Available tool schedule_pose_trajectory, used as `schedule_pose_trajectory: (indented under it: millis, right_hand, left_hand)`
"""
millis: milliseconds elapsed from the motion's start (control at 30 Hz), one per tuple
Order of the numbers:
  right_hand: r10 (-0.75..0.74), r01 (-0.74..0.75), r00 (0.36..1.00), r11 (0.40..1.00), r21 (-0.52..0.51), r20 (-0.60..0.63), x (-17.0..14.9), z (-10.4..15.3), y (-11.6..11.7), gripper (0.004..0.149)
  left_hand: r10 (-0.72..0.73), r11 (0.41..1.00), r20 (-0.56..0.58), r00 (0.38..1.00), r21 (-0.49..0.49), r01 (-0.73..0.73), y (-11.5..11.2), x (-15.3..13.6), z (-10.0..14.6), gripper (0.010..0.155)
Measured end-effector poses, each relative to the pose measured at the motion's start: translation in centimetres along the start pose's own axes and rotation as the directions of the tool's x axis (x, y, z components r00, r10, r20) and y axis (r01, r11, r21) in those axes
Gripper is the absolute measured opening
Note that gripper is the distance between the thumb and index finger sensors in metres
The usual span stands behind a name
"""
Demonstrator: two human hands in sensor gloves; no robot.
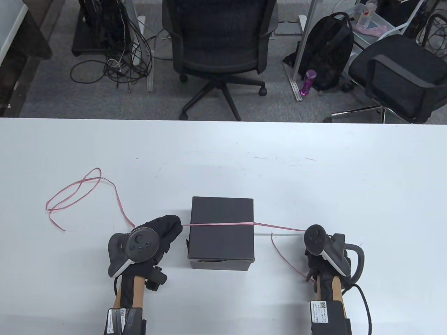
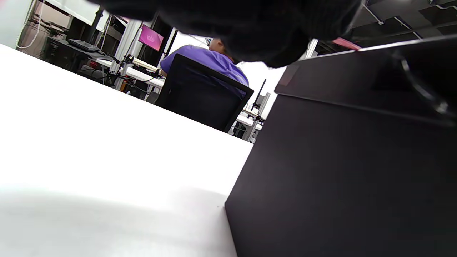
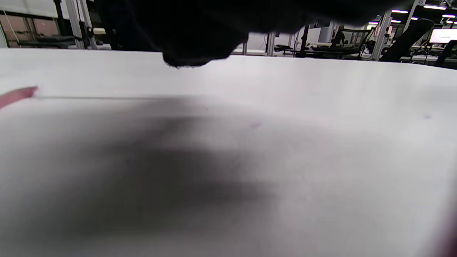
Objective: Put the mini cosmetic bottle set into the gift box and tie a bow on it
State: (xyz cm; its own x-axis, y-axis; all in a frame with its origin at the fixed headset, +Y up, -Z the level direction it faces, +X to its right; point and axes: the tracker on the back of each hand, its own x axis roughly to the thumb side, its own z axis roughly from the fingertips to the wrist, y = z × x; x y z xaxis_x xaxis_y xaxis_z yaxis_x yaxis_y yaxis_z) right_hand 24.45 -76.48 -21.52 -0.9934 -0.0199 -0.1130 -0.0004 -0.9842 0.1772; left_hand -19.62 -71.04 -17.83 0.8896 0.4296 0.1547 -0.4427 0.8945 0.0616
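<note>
A closed black gift box (image 1: 221,230) stands on the white table (image 1: 314,167) between my hands. No bottles show. A thin pink ribbon (image 1: 220,224) runs taut across the box top from hand to hand. My left hand (image 1: 174,225) pinches it just left of the box, and the slack lies in loops (image 1: 82,190) further left. My right hand (image 1: 309,240) is to the right of the box with its fingers hidden under the tracker. The ribbon leads into that hand and a tail (image 1: 286,256) curls out. The left wrist view shows the box side (image 2: 342,160) close under my glove (image 2: 257,35).
Beyond the table's far edge stand two office chairs (image 1: 220,45), a black backpack (image 1: 328,52) and floor cables (image 1: 115,66). The left wrist view shows a seated person (image 2: 207,64) far behind the table. The right wrist view shows bare table and a ribbon end (image 3: 18,95).
</note>
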Motion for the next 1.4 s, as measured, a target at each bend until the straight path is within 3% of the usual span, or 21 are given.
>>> schedule_pose_trajectory:
  millis: [133,167,233,333,433,533,667,833,933,1067,1200,1400]
  right_hand:
    - [0.034,-0.034,0.999,0.998,0.048,-0.012,0.5,-0.2,0.1,0.039]
    - [0.022,-0.023,1.0,0.994,0.103,0.011,0.8,-0.2,0.0,0.044]
    - [-0.016,0.004,0.998,0.982,0.189,0.061,1.4,0.1,-0.9,0.078]
    - [-0.124,0.107,0.975,0.989,0.099,0.182,2.4,1.2,-3.1,0.095]
    - [-0.279,0.308,0.892,0.951,-0.027,0.357,4.3,3.2,-6.1,0.102]
    - [-0.327,0.442,0.805,0.887,-0.132,0.495,6.0,5.0,-7.9,0.104]
    - [-0.307,0.446,0.696,0.893,-0.055,0.649,9.0,7.2,-9.3,0.108]
    - [-0.276,0.395,0.583,0.918,0.03,0.764,11.7,8.4,-9.1,0.11]
    - [-0.305,0.396,0.54,0.915,0.083,0.784,12.4,8.6,-8.9,0.102]
    - [-0.365,0.406,0.491,0.899,0.163,0.791,12.8,8.9,-9.0,0.076]
    - [-0.368,0.505,0.453,0.857,0.106,0.812,12.5,9.2,-9.6,0.043]
    - [-0.428,0.601,0.423,0.792,0.106,0.799,11.7,9.5,-10.6,0.037]
  left_hand:
    - [-0.004,1.0,-0.002,1.0,0.002,0.004,0.0,0.0,0.0,0.043]
    - [-0.016,1.0,0.0,1.0,0.013,0.016,0.0,0.2,0.0,0.043]
    - [-0.018,0.999,0.02,1.0,0.041,0.017,0.2,0.7,0.1,0.042]
    - [-0.011,0.998,0.055,0.998,0.067,0.007,0.6,1.7,0.2,0.042]
    - [-0.025,0.994,0.097,0.995,0.107,0.015,1.3,3.2,0.5,0.042]
    - [-0.038,0.991,0.148,0.988,0.134,0.019,1.7,4.7,0.9,0.042]
    - [-0.063,0.987,0.238,0.969,0.159,0.025,2.0,7.3,1.6,0.042]
    - [-0.077,0.984,0.346,0.935,0.179,0.014,1.9,10.1,2.5,0.042]
    - [-0.072,0.985,0.382,0.921,0.171,0.006,1.6,11.1,2.9,0.042]
    - [-0.06,0.984,0.402,0.914,0.177,-0.013,1.5,11.6,3.2,0.042]
    - [-0.049,0.984,0.402,0.915,0.178,-0.026,1.5,11.5,3.2,0.043]
    - [-0.002,0.986,0.406,0.914,0.151,-0.065,1.5,11.2,2.9,0.043]
